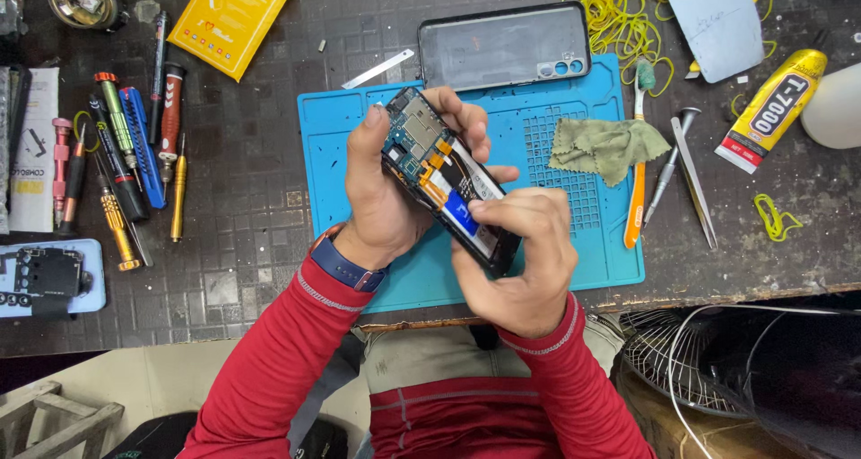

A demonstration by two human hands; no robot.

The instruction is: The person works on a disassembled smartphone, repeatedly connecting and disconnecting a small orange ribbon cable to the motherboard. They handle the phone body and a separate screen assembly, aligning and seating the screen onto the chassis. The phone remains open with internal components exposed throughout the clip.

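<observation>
An opened smartphone [448,177], its back cover removed and its circuit board and battery exposed, was held above the blue work mat [341,145] at the bench [242,208] edge. The left hand [386,194] was closed around the upper end of the phone from behind, with the fingers curled over its far edge. The right hand [525,257] was closed around the lower end, its thumb pressed against the blue pull tab on the battery. The step in hand was judged to be work on the battery area. The next move was judged to call for a firm left-hand grip and a slow, even pull, the orange flex cables being kept clear. The detached back cover [504,45] lay beyond the mat; tweezers [695,177] lay well to the right.
</observation>
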